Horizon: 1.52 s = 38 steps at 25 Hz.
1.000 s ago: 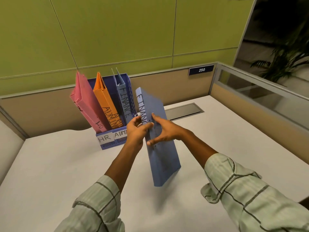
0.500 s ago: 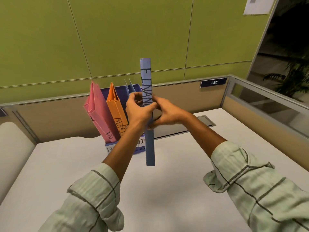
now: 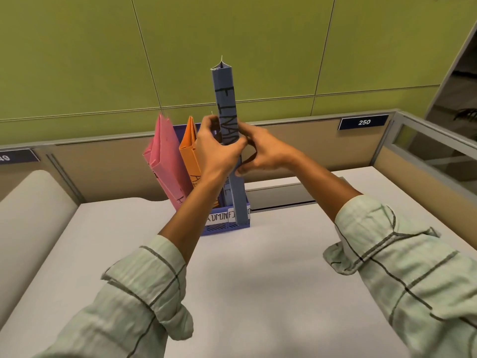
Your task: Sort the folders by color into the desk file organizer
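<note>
Gripping the tall blue cardboard folder (image 3: 228, 120) between both hands, left hand (image 3: 215, 153) and right hand (image 3: 265, 153), you've raised it nearer the blue plastic organizer (image 3: 227, 227).

A blue folder (image 3: 226, 104) stands upright, spine facing us, over the blue organizer (image 3: 227, 226). Pink folders (image 3: 165, 156) and orange folders (image 3: 189, 148) lean inside it.

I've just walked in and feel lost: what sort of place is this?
Most likely an office cubicle: a desk fenced by low partitions, a number plate reading 250, and an organizer labelled for folders.
</note>
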Motion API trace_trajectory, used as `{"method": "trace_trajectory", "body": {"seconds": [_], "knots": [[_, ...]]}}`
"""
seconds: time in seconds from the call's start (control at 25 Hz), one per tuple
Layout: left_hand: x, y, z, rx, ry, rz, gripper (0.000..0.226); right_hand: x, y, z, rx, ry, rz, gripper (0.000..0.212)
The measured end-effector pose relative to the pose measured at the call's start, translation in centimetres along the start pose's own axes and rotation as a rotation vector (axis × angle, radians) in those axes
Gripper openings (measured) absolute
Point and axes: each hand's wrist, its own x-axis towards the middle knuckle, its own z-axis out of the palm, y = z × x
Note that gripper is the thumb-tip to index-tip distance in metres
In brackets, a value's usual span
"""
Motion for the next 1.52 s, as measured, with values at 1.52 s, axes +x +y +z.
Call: {"method": "trace_trajectory", "body": {"seconds": [1.52], "knots": [[2.2,-5.8,3.7,0.219,-0.041,0.122,0.071,3.9,7.6,5.2,0.016,0.259,0.078,0.110]]}}
